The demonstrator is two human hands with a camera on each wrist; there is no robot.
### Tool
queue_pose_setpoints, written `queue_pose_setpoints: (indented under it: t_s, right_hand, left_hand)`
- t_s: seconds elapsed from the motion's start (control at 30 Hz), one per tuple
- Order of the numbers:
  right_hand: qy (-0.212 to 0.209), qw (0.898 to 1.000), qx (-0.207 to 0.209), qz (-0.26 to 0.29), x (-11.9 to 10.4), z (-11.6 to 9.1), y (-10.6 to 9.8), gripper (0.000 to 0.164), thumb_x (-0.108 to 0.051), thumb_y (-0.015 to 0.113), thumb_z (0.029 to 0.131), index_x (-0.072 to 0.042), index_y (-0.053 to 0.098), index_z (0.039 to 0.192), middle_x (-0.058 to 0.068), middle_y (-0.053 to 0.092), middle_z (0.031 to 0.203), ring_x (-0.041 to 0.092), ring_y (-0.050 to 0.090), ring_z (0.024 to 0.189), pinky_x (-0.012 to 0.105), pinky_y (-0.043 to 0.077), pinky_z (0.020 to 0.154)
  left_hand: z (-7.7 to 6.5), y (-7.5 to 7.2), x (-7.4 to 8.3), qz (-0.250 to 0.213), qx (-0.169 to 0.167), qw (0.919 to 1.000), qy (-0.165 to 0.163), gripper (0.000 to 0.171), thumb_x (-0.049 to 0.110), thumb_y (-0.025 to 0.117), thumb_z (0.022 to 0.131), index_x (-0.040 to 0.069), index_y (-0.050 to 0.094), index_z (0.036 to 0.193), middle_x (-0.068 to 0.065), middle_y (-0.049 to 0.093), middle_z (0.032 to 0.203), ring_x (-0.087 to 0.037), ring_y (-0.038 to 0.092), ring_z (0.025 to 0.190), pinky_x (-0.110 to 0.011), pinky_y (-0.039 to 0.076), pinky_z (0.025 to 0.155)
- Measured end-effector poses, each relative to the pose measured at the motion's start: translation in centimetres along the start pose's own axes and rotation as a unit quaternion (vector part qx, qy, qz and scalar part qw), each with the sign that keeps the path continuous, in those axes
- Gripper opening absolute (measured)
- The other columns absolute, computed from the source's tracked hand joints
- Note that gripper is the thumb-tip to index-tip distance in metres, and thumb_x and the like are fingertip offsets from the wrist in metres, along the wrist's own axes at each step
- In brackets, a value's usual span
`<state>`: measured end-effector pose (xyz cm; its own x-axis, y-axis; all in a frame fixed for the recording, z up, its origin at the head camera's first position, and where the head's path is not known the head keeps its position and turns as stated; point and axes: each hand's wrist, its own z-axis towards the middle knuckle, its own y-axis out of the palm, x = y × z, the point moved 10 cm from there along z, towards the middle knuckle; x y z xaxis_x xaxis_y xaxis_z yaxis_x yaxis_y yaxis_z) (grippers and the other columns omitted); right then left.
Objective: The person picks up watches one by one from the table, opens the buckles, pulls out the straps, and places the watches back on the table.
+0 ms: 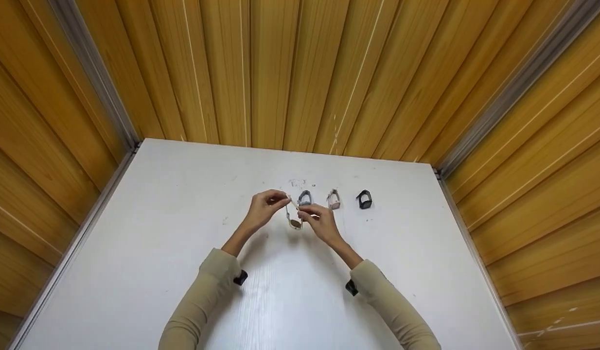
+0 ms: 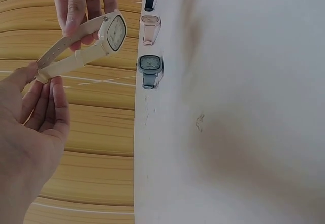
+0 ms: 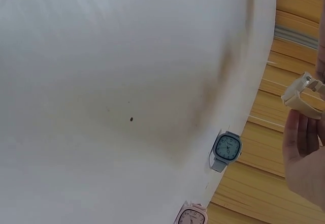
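A cream wristwatch with a squarish case hangs between both hands above the white table. In the left wrist view, my left hand pinches the buckle end of its strap between thumb and fingers. There the two strap halves come together in a loop, and the watch face is turned sideways. My right hand grips the strap nearer the case, thumb against the holed half. Only part of the right hand shows at the edge of the right wrist view.
Just beyond the hands, a blue-grey watch, a pink watch and a black watch stand in a row on the white table. Wood-patterned walls enclose the table at the back and sides.
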<state>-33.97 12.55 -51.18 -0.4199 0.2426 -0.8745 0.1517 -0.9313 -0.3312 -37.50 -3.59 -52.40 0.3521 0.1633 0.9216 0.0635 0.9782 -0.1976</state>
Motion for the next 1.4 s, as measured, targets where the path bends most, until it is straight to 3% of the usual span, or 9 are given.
queue_pose_setpoints:
  t_s: [0.2, 0.37, 0.47, 0.63, 0.8, 0.9, 1.07, 1.17, 1.4]
  right_hand:
    - [0.036, 0.998, 0.004, 0.053, 1.4, -0.1, -0.4, 0.02, 0.011, 0.062, 0.095, 0.025, 0.064, 0.11, 0.042, 0.067, 0.105, 0.054, 0.069, 0.096, 0.041, 0.064, 0.083]
    - [0.061, 0.994, 0.04, 0.081, 2.2, -0.2, -0.9, 0.021, 0.011, 0.06, 0.096, 0.027, 0.061, 0.11, 0.044, 0.065, 0.108, 0.052, 0.069, 0.1, 0.036, 0.064, 0.083]
    - [0.077, 0.991, 0.05, 0.098, 2.8, 0.0, -0.7, 0.023, 0.009, 0.06, 0.097, 0.027, 0.061, 0.112, 0.046, 0.064, 0.109, 0.051, 0.069, 0.1, 0.037, 0.064, 0.083]
    - [0.105, 0.984, 0.078, 0.12, 5.2, 0.8, -0.2, 0.028, 0.006, 0.061, 0.098, 0.025, 0.06, 0.119, 0.044, 0.065, 0.109, 0.043, 0.073, 0.097, 0.037, 0.064, 0.083]
    - [0.12, 0.98, 0.097, 0.129, 6.4, 1.5, 0.5, 0.041, 0.004, 0.063, 0.098, 0.016, 0.054, 0.136, 0.035, 0.07, 0.105, 0.023, 0.075, 0.089, 0.035, 0.065, 0.081]
    - [0.122, 0.98, 0.1, 0.124, 6.4, 2.2, 1.3, 0.045, 0.003, 0.063, 0.098, 0.01, 0.053, 0.141, 0.034, 0.07, 0.104, 0.028, 0.076, 0.09, 0.036, 0.065, 0.082]
    - [0.144, 0.979, 0.096, 0.111, 7.0, 3.5, 3.1, 0.042, 0.0, 0.064, 0.098, 0.006, 0.058, 0.139, 0.034, 0.07, 0.104, 0.034, 0.076, 0.09, 0.036, 0.065, 0.08]
    - [0.155, 0.978, 0.093, 0.103, 7.6, 4.3, 4.0, 0.038, 0.001, 0.064, 0.097, 0.005, 0.062, 0.135, 0.035, 0.071, 0.102, 0.023, 0.076, 0.083, 0.032, 0.065, 0.075]
    - [0.19, 0.973, 0.089, 0.093, 8.7, 6.0, 6.4, 0.034, 0.002, 0.064, 0.096, 0.006, 0.066, 0.129, 0.033, 0.072, 0.099, 0.021, 0.076, 0.078, 0.027, 0.065, 0.069]
  left_hand:
    - [-0.1, -1.0, -0.2, -0.045, 0.019, 0.9984, -0.028, 0.018, 0.001, 0.066, 0.097, -0.012, 0.071, 0.108, -0.032, 0.072, 0.105, -0.027, 0.071, 0.091, -0.016, 0.057, 0.078]
    - [-0.3, -1.6, -1.4, -0.06, 0.03, 0.9961, -0.058, 0.022, 0.004, 0.065, 0.099, -0.011, 0.07, 0.113, -0.031, 0.071, 0.11, -0.034, 0.07, 0.095, -0.029, 0.061, 0.084]
    - [-0.4, -2.1, -2.3, -0.057, 0.049, 0.9944, -0.074, 0.022, 0.007, 0.067, 0.098, -0.009, 0.071, 0.112, -0.028, 0.072, 0.11, -0.033, 0.07, 0.095, -0.029, 0.061, 0.083]
    - [-0.4, -2.6, -3.1, -0.067, 0.067, 0.9915, -0.089, 0.021, 0.006, 0.067, 0.098, -0.01, 0.071, 0.111, -0.028, 0.073, 0.108, -0.026, 0.072, 0.091, -0.022, 0.061, 0.079]
    - [-0.6, -3.2, -3.8, -0.067, 0.086, 0.9863, -0.124, 0.02, 0.006, 0.062, 0.101, -0.01, 0.068, 0.112, -0.029, 0.073, 0.104, -0.027, 0.074, 0.087, -0.036, 0.064, 0.08]
    - [-0.8, -3.7, -4.5, -0.061, 0.101, 0.9819, -0.148, 0.024, 0.009, 0.058, 0.104, -0.01, 0.065, 0.117, -0.03, 0.071, 0.107, -0.028, 0.074, 0.086, -0.04, 0.064, 0.082]
    - [-0.6, -4.6, -6.0, -0.044, 0.117, 0.9745, -0.186, 0.026, 0.007, 0.053, 0.105, -0.009, 0.062, 0.123, -0.028, 0.069, 0.109, -0.024, 0.069, 0.086, -0.028, 0.063, 0.079]
    - [-0.5, -5.1, -6.7, -0.034, 0.125, 0.9709, -0.201, 0.026, 0.002, 0.054, 0.102, -0.011, 0.062, 0.124, -0.022, 0.069, 0.104, -0.017, 0.067, 0.083, -0.018, 0.059, 0.073]
    - [-0.3, -7.8, -8.3, 0.014, 0.155, 0.9637, -0.217, 0.03, -0.001, 0.057, 0.098, -0.012, 0.064, 0.124, -0.017, 0.067, 0.101, -0.007, 0.064, 0.076, -0.013, 0.055, 0.069]
